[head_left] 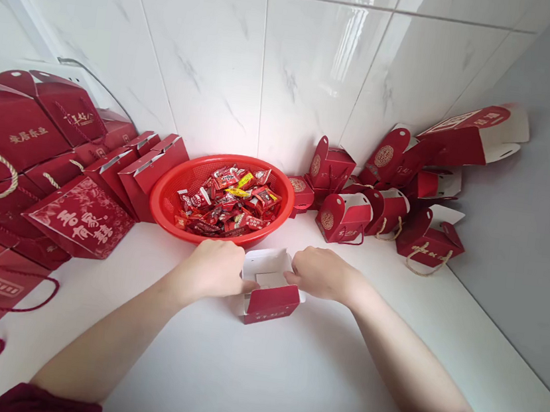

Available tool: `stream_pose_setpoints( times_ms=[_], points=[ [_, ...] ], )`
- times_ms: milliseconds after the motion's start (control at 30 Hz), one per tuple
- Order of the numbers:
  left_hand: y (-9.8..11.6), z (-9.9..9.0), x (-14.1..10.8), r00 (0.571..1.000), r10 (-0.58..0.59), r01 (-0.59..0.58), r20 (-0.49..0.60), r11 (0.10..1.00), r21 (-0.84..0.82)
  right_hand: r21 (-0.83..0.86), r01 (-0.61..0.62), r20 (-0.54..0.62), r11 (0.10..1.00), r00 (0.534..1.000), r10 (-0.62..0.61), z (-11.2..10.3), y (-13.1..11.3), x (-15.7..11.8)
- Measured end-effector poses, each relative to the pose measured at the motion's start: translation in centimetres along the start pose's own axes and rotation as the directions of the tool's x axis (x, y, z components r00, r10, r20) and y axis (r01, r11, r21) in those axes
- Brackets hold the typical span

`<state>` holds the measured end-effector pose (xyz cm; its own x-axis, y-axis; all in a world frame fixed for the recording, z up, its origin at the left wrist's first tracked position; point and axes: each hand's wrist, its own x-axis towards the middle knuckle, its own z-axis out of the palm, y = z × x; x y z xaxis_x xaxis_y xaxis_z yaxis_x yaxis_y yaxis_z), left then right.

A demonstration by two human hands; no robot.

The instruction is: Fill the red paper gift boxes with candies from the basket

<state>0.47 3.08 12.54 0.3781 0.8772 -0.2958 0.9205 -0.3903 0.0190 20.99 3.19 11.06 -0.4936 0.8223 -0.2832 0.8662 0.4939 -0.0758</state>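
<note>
A small red gift box (273, 305) with a white inside stands open-topped on the white counter, close in front of me. My left hand (220, 267) is closed on its left side, the thumb reaching to the rim. On the opposite side, my right hand (319, 273) grips the box wall, its thumb inside. The fingertips outside the walls are hidden. Just behind the box is a red plastic basket (158, 208) heaped with wrapped candies (228, 203).
Closed red gift boxes (80, 219) with rope handles are stacked along the left. More small red boxes (345, 216), several with open flaps, stand at the back right. A tiled wall (214, 45) rises behind, and a grey panel (529, 217) borders the right side.
</note>
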Motion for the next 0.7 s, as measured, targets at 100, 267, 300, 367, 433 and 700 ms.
stream_pose_setpoints(
  times_ms=[100, 267, 300, 367, 433, 700],
  points=[
    [0.2, 0.3, 0.5, 0.998, -0.059, 0.059, -0.003, 0.998, -0.022, -0.008, 0.008, -0.005, 1.0, 1.0, -0.008, 0.0, -0.4, 0.2],
    [0.6, 1.0, 1.4, 0.994, -0.1, 0.098, -0.053, 0.994, -0.046, -0.021, -0.044, -0.027, 0.999, 0.999, 0.043, -0.2, -0.3, 0.2],
    [0.7, 1.1, 1.5, 0.992, -0.103, 0.1, -0.066, 0.994, -0.047, -0.022, -0.057, -0.038, 0.998, 0.998, 0.057, -0.2, -0.2, 0.2],
    [0.9, 1.2, 1.6, 0.991, -0.108, 0.104, -0.083, 0.993, -0.053, -0.024, -0.075, -0.063, 0.997, 0.995, 0.073, -0.2, 0.1, 0.2],
    [1.0, 1.3, 1.6, 0.99, -0.113, 0.108, -0.086, 0.992, -0.06, -0.014, -0.048, -0.091, 0.999, 0.995, 0.046, -0.3, 0.3, 0.2],
    [1.2, 1.3, 1.9, 0.984, -0.14, 0.135, -0.106, 0.989, -0.059, 0.557, 0.471, -0.023, 0.684, 0.832, -0.554, -0.6, 0.5, -0.2]
  ],
)
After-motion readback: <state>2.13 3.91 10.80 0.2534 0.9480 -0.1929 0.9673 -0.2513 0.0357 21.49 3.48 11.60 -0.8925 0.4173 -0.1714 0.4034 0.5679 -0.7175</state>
